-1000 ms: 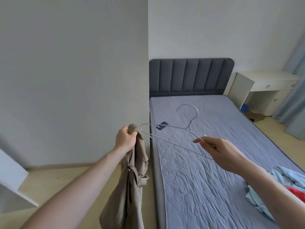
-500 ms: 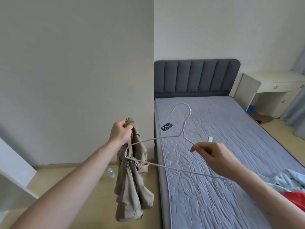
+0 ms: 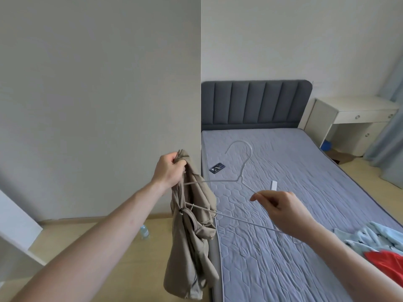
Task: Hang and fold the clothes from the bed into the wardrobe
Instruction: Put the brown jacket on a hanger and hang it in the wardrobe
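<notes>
The left hand (image 3: 169,171) is clenched round the bunched top of a beige garment (image 3: 192,232), which hangs over the floor just beside the bed (image 3: 283,247), at its left edge. The right hand (image 3: 283,211) pinches the sloping arm of a white wire hanger (image 3: 241,178) between thumb and fingertips, above the bed. The hanger's far end is poked into the beige folds just below the left hand, and its hook points toward the bed's headboard (image 3: 255,103).

To thread it well, I judge the left hand should loosen its bunch and find the neck or waist opening, so the wire slides inside the cloth instead of snagging on the tie cords. The right hand should feed the wire level and slowly, then seat the second shoulder before lifting by the hook.

Counted: one hanger, one beige garment in hand. On the bed, at its near right edge, lie one light blue patterned garment (image 3: 370,238) and one red one (image 3: 386,262). Also on the bed are one dark phone (image 3: 217,167), near the left edge, and one small white strip (image 3: 274,185). One clear bottle (image 3: 144,231) stands on the floor left of the bed.
</notes>
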